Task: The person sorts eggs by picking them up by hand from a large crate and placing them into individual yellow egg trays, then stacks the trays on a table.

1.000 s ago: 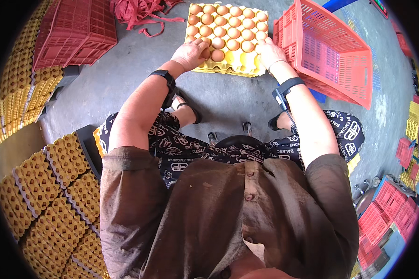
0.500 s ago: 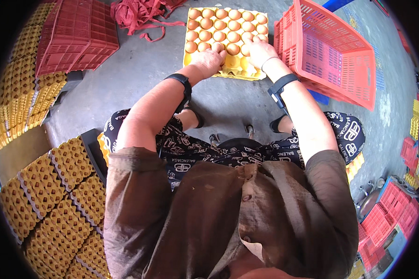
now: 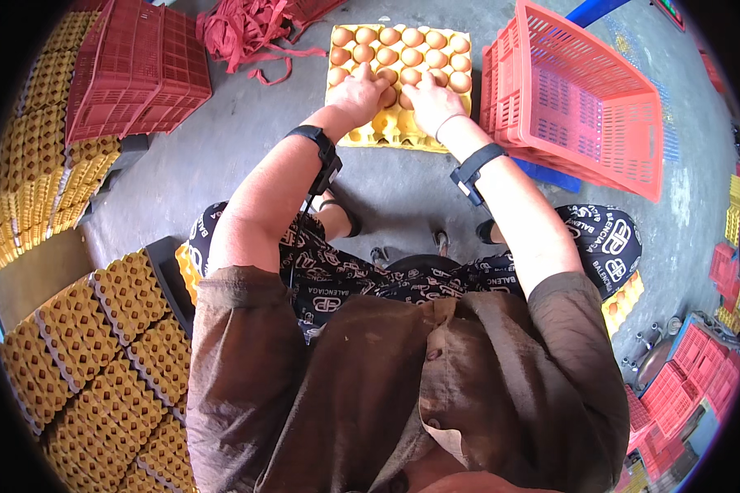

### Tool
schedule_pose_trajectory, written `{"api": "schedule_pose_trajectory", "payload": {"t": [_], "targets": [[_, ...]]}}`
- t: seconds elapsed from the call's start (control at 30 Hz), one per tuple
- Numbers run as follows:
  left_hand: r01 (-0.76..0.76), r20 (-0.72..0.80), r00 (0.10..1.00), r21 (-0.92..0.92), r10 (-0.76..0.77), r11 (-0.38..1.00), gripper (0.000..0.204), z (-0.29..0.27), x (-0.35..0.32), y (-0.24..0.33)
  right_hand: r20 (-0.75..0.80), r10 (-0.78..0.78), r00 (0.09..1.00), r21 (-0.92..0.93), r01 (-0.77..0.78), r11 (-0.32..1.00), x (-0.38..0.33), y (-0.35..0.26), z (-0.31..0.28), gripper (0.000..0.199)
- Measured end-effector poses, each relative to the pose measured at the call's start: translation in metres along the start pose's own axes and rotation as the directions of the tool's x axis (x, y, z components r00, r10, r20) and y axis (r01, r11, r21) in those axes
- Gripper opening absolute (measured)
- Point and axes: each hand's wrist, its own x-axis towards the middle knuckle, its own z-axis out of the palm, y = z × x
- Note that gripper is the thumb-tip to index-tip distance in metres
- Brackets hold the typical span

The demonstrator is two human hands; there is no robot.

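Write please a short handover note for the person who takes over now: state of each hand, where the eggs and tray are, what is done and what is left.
Left hand: lies on eggs in the middle of the yellow egg tray; whether it grips one cannot be told.
Right hand: beside it on the eggs, same doubt.
Things: the tray lies on the grey floor in front of the person, brown eggs in its far rows. A red crate stands tilted to its right, another red crate to the left. Stacks of empty trays lie at the lower left.
Done: far rows hold eggs.
Left: the near row's cups look empty.
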Motion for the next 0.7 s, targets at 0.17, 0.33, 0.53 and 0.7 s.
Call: {"api": "schedule_pose_trajectory", "payload": {"t": [0.17, 0.33, 0.53, 0.7], "targets": [[-0.022, -0.062, 0.997, 0.196, 0.034, 0.980, 0.036, 0.011, 0.007, 0.009, -0.038, 0.124, 0.992, -0.130, -0.128, 0.983, 0.015, -0.020, 0.007, 0.021], [0.011, -0.135, 0.991, 0.086, 0.000, 0.996, 0.037, 0.008, 0.002, 0.010, -0.089, 0.191, 0.977, 0.048, -0.188, 0.981, 0.014, -0.019, 0.009, 0.019], [-0.219, -0.354, 0.927, -0.238, 0.125, 0.946, 0.038, 0.004, 0.005, -0.012, 0.045, 0.214, 0.976, 0.539, -0.204, 0.817, 0.003, 0.015, -0.033, 0.029], [0.102, 0.103, 0.981, -0.995, -0.162, -0.014, 0.043, -0.037, 0.024, -0.028, 0.208, -0.208, 0.956, 0.830, -0.060, 0.554, 0.007, 0.131, -0.161, 0.035]]}}
